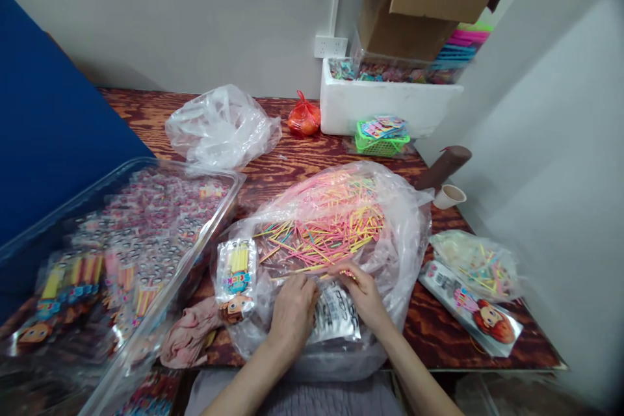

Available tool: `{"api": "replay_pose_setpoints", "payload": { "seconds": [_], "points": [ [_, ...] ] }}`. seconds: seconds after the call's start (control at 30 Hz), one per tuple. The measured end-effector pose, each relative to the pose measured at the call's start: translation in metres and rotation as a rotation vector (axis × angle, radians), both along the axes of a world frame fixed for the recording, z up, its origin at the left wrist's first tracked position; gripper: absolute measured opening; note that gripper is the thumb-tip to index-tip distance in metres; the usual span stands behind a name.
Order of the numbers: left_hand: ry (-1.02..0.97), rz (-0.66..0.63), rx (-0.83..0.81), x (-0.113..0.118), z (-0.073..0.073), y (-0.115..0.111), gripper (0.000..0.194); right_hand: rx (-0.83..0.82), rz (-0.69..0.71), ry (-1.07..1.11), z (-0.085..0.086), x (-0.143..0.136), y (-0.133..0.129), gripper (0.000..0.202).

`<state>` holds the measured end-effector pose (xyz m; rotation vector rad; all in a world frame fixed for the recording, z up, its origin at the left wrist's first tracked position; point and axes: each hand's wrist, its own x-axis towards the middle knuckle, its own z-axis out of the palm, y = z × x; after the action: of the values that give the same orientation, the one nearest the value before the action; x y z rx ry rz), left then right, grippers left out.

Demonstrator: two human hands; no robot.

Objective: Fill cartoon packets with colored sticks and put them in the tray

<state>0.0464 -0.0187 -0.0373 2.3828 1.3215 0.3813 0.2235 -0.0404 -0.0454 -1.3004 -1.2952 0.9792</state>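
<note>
A large clear plastic bag lies spread before me, with a heap of thin pink, yellow and green sticks inside. My right hand is closed around a small bunch of these sticks, their ends showing by the fingers. Beside it, my left hand has its fingers curled together at the heap's near edge; what they grip is hidden. Between and under the hands lies a silver printed packet. To the left of my left hand rests a filled packet with yellow sticks and a cartoon figure.
At left stands a clear tub full of packets, beside a pink cloth. Behind are a crumpled plastic bag, a red bag, a green basket and a white foam box. A paper cup stands right.
</note>
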Motion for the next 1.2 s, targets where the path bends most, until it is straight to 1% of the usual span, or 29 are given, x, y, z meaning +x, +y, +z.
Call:
{"api": "replay_pose_setpoints", "payload": {
  "seconds": [0.1, 0.17, 0.27, 0.37, 0.43, 0.5, 0.57, 0.63, 0.7, 0.8, 0.87, 0.93, 1.0, 1.13, 1.2],
  "points": [
    [0.044, -0.034, 0.037, -0.003, 0.001, 0.003, 0.017, 0.047, 0.003, -0.008, 0.004, 0.001, 0.001, 0.022],
    [0.058, -0.034, 0.047, -0.006, 0.003, 0.004, 0.019, 0.065, 0.015, -0.006, 0.006, 0.001, 0.001, 0.023],
    [-0.019, -0.014, 0.03, -0.011, 0.007, 0.007, 0.026, 0.08, 0.018, -0.002, 0.009, 0.0, 0.001, 0.026],
    [-0.195, 0.033, -0.054, -0.016, 0.011, 0.01, 0.035, 0.091, 0.019, -0.014, 0.013, 0.0, 0.001, 0.029],
    [-0.329, 0.094, -0.156, -0.018, 0.014, 0.013, 0.031, 0.1, 0.026, -0.023, 0.014, 0.0, 0.002, 0.032],
    [-0.496, 0.184, -0.283, -0.019, 0.018, 0.017, 0.024, 0.107, 0.03, -0.028, 0.014, 0.001, 0.002, 0.033],
    [-0.696, 0.302, -0.398, -0.019, 0.024, 0.02, 0.02, 0.106, 0.026, -0.03, 0.013, 0.003, 0.001, 0.034],
    [-0.908, 0.426, -0.484, -0.019, 0.03, 0.022, 0.023, 0.103, 0.019, -0.034, 0.012, 0.003, 0.001, 0.035],
    [-1.072, 0.525, -0.57, -0.019, 0.036, 0.024, 0.027, 0.104, 0.013, -0.036, 0.012, 0.003, 0.0, 0.035],
    [-1.203, 0.599, -0.696, -0.02, 0.038, 0.025, 0.033, 0.106, 0.013, -0.03, 0.014, 0.0, 0.0, 0.034],
    [-1.23, 0.604, -0.706, -0.022, 0.035, 0.024, 0.033, 0.103, 0.011, -0.027, 0.016, -0.002, 0.0, 0.033],
    [-1.207, 0.576, -0.639, -0.025, 0.031, 0.022, 0.029, 0.099, 0.012, -0.027, 0.018, -0.004, 0.0, 0.031],
    [-1.126, 0.521, -0.55, -0.029, 0.03, 0.021, 0.025, 0.093, 0.01, -0.031, 0.019, -0.005, 0.001, 0.029],
    [-0.905, 0.406, -0.415, -0.04, 0.037, 0.021, 0.025, 0.08, -0.005, -0.047, 0.019, -0.007, 0.0, 0.027],
    [-0.846, 0.369, -0.351, -0.044, 0.041, 0.022, 0.022, 0.074, -0.011, -0.052, 0.019, -0.008, 0.0, 0.027]
  ]
}}
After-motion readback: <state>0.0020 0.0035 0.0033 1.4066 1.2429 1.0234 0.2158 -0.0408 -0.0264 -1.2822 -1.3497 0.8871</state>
